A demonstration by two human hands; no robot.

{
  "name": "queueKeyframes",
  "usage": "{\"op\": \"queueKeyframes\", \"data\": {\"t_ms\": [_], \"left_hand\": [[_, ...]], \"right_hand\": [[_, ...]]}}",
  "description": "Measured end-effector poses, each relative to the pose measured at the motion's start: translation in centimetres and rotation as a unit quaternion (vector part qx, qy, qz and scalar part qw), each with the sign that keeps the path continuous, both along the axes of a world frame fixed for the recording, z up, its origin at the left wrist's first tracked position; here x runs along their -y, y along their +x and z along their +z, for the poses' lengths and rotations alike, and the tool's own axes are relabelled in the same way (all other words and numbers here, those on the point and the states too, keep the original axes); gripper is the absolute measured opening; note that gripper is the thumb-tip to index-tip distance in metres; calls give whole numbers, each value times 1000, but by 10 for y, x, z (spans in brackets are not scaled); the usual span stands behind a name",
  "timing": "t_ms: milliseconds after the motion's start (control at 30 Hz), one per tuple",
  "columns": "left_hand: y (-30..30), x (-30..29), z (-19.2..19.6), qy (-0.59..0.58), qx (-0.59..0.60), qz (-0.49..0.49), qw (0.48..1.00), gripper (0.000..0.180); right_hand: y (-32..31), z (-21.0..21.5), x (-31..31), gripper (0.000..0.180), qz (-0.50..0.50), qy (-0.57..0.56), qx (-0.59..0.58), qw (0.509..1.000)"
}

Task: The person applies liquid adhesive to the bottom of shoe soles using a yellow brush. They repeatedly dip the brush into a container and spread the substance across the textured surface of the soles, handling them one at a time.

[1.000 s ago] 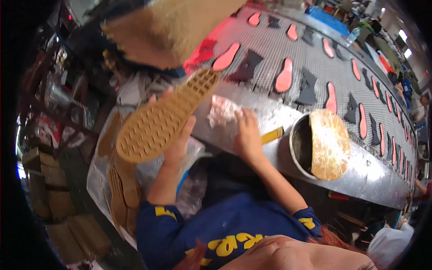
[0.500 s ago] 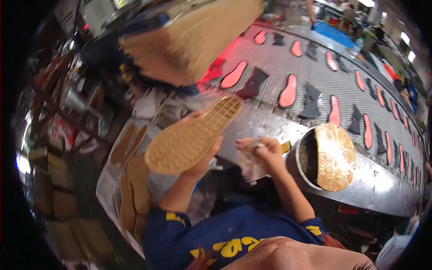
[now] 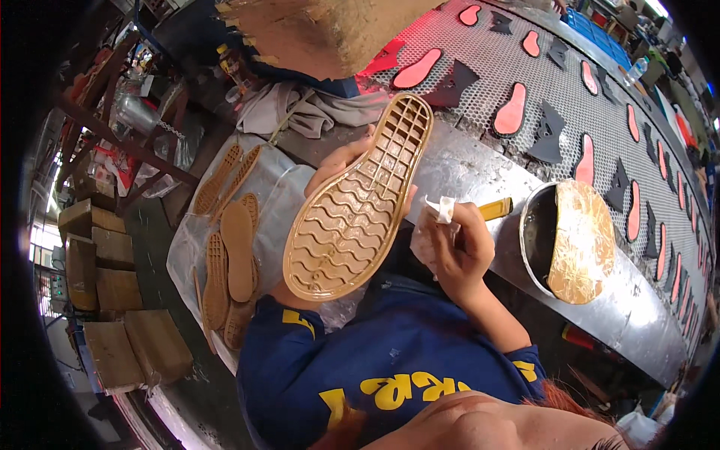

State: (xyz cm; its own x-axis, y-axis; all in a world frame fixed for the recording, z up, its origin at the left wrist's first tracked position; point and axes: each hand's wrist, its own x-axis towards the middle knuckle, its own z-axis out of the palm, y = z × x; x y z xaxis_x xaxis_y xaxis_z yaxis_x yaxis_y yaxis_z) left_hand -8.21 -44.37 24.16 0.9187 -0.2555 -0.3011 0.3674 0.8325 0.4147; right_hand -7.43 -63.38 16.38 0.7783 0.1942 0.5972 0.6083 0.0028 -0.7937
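My left hand (image 3: 336, 163) holds up a tan rubber shoe sole (image 3: 358, 204), tread side facing me, its toe pointing toward the conveyor. Only the fingers show past the sole's left edge. My right hand (image 3: 459, 249) is just right of the sole's heel and pinches a small white scrap (image 3: 444, 208), with thin clear plastic hanging under the hand. A yellow-handled tool (image 3: 496, 208) lies on the metal ledge (image 3: 469, 169) beside that hand.
A round metal pot (image 3: 534, 238) with a crusted tan lid stands on the ledge at right. Beyond it runs a mesh conveyor (image 3: 577, 90) carrying pink insoles and black pieces. Several tan soles (image 3: 231, 255) lie on plastic sheet at left, by cardboard boxes (image 3: 112, 345).
The sole has swung from pointing left-down to nearly upright and closer to me. My right hand left the metal ledge and drew back toward the sole, now pinching the white scrap.
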Motion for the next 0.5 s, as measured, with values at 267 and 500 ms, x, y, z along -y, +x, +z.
{"op": "queueKeyframes", "data": {"t_ms": [267, 500], "left_hand": [[26, 25, -79, 428, 538, 448, 571, 23], [24, 10, -70, 627, 339, 347, 610, 36]], "right_hand": [[11, -1, -11, 30, -19, -33, 61, 997], [13, 1, -11, 30, 2, -49, 44, 998]]}}
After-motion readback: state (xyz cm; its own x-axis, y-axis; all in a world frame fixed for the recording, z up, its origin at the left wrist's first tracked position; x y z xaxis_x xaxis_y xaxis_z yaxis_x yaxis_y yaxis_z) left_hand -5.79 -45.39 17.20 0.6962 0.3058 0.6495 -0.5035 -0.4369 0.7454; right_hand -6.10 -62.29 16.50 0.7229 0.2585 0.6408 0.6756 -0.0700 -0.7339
